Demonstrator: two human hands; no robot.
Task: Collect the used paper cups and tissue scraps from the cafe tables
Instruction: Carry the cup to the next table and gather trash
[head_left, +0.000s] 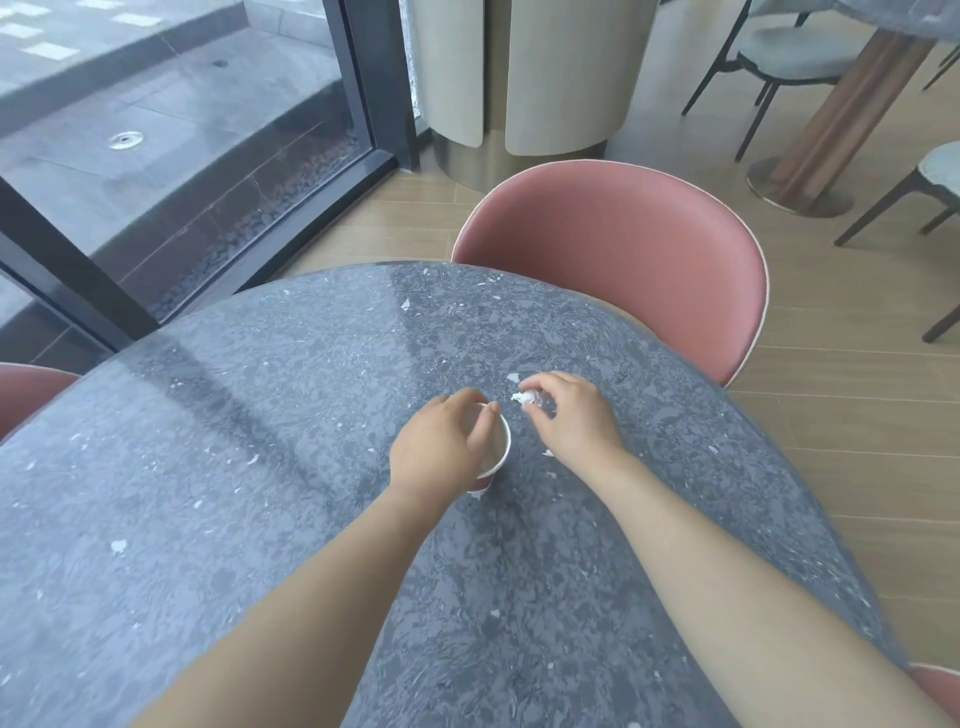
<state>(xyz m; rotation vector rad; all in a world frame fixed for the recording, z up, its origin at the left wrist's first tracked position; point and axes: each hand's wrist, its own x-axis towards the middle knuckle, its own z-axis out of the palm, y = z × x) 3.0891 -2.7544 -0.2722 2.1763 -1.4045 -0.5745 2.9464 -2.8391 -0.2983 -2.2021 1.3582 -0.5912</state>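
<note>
I steady the paper cup (494, 451) upright on the table (260, 467) with my left hand (441, 449) wrapped around its rim, so it can take the scraps. My right hand (569, 415) pinches a crumpled tissue scrap (525, 399) just beside the cup, fingers curled, both forearms stretched forward.

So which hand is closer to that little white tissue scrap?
Right. The right hand pinches the tissue scrap in its fingertips, just above the table. The left hand is beside it, gripping the paper cup.
</note>
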